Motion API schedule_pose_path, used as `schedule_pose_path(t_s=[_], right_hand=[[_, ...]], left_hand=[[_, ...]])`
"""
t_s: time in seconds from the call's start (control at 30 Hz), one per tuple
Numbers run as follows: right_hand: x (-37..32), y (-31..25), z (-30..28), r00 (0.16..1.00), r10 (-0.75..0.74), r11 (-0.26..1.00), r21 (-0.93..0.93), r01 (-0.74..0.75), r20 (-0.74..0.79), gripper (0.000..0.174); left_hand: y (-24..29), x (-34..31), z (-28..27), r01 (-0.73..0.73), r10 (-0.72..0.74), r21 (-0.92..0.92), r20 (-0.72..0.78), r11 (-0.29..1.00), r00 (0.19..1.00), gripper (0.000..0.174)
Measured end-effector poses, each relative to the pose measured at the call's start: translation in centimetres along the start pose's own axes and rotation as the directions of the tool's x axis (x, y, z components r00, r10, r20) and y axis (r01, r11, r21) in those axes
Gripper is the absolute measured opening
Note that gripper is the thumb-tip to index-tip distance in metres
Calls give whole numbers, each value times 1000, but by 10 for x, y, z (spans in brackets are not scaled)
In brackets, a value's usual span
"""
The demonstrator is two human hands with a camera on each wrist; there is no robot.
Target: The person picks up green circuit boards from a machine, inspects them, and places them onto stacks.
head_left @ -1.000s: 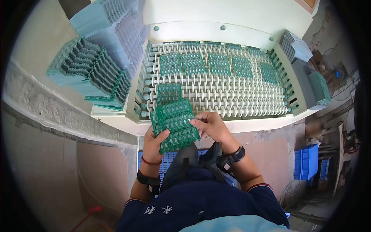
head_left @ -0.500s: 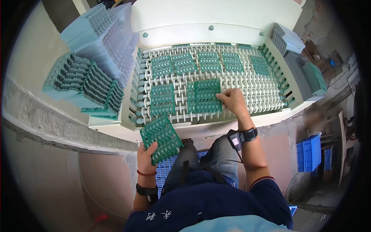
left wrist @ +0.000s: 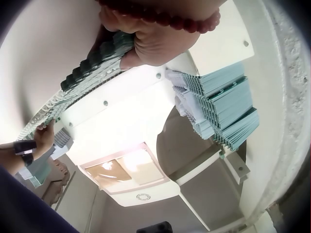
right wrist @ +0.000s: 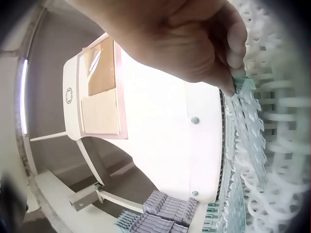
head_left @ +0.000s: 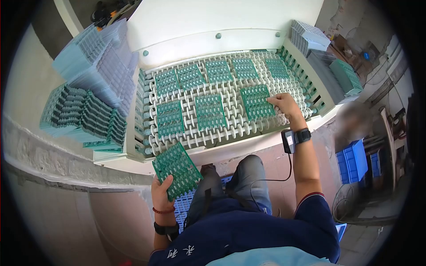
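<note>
Right grip (head_left: 286, 105), nearly closed, pinches the right edge of a green board (head_left: 256, 103) over rollers (head_left: 232, 117) just left of it, likely light, stiff, fragile, best edge-held; left grip (head_left: 161, 193) clasps more boards (head_left: 177, 170)

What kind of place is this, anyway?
Probably a factory floor or workshop that handles circuit boards. The signs: green boards lying on a bed of white rollers in a large pale machine, tall stacks of similar panels beside it, and blue plastic crates off to the right.
</note>
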State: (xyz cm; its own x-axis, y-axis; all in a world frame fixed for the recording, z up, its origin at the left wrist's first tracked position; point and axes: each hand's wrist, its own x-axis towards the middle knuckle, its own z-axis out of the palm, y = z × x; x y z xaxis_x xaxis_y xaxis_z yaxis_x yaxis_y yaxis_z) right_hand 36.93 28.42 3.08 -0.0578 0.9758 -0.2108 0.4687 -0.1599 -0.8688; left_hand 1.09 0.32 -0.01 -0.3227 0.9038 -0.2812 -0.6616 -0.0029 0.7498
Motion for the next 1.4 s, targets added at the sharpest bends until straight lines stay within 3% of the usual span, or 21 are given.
schedule_pose_path(t_s=[0.03, 0.1, 0.27, 0.33, 0.43, 0.5, 0.57, 0.7, 0.83, 0.9, 0.97, 1.03, 1.07, 1.1, 1.13, 1.17, 1.23, 1.3, 1.37, 1.4], right_hand=[[2, 3, 1, 1000, 0, 1000, 1, 0, -3, 28], [9, 12, 3, 990, 47, 944, 319, -87, 131, 27], [14, -1, 46, 994, 0, 940, 340, -38, 111, 28], [23, -7, 50, 998, -52, 993, -107, 56, 34, 28], [26, -12, 23, 993, -113, 978, -179, 109, -16, 29], [24, -13, 1, 995, -92, 992, -90, 88, -42, 29], [25, -8, -22, 990, -60, 967, -252, 26, -128, 28], [55, 31, -75, 964, -145, 944, -324, 66, -224, 29], [54, 38, -114, 943, -58, 921, -381, -76, -327, 29], [55, 44, -120, 881, -246, 907, -417, 62, -404, 28], [52, 47, -115, 877, -289, 886, -455, 93, -385, 28], [20, 22, -81, 843, -359, 919, -309, 245, -400, 28], [7, 12, -66, 933, -187, 973, -191, 132, -308, 28], [-13, 1, -40, 931, -244, 964, -169, 204, -273, 25], [-23, 4, -16, 971, -207, 978, -25, 206, -117, 21], [-45, -4, 12, 959, -283, 958, 43, 282, 30, 22], [-82, -13, 65, 912, -249, 966, 144, 213, 326, 28], [-113, -24, 107, 793, -175, 971, 234, 43, 583, 29], [-133, -29, 140, 683, -207, 940, 335, -59, 701, 29], [-140, -31, 150, 683, -193, 948, 314, -57, 704, 24]], left_hand=[[0, -1, 0, 2, -2, -1, 10, 1000, 1000, 31], [1, -2, 4, 6, -6, 1, 15, 1000, 1000, 31], [-4, -1, 4, 28, -28, 5, 37, 1000, 999, 30], [-4, -2, 4, 8, -8, 3, 33, 1000, 999, 30], [0, -8, -1, -11, 11, 2, 26, 1000, 1000, 31], [4, -10, -5, 0, 0, 4, 25, 1000, 1000, 31], [3, -9, -9, 24, -24, 19, 36, 1000, 999, 31], [2, -7, -2, 17, -17, 18, 27, 1000, 999, 32], [0, -5, 2, 11, -11, -3, 67, 1000, 998, 33], [-1, -5, 3, 6, -6, -3, 85, 1000, 996, 33], [-3, -6, 4, 2, -1, -4, 88, 1000, 996, 33], [-4, -5, 4, -9, 9, -5, 70, 1000, 998, 33], [-4, -5, 5, -7, 7, -1, 65, 1000, 998, 33], [-3, -4, 8, 5, -5, -1, 68, 1000, 998, 33], [-4, -4, 11, 15, -15, -3, 69, 1000, 998, 33], [-5, -3, 12, 13, -13, -1, 56, 1000, 998, 33], [-8, 1, 13, 27, -33, 56, 108, 998, 994, 38], [-12, 4, 20, 30, -31, 14, 88, 999, 996, 35], [-14, 4, 24, 38, -41, 24, 123, 999, 992, 35], [-13, 3, 23, 26, -28, 24, 99, 999, 995, 35]])
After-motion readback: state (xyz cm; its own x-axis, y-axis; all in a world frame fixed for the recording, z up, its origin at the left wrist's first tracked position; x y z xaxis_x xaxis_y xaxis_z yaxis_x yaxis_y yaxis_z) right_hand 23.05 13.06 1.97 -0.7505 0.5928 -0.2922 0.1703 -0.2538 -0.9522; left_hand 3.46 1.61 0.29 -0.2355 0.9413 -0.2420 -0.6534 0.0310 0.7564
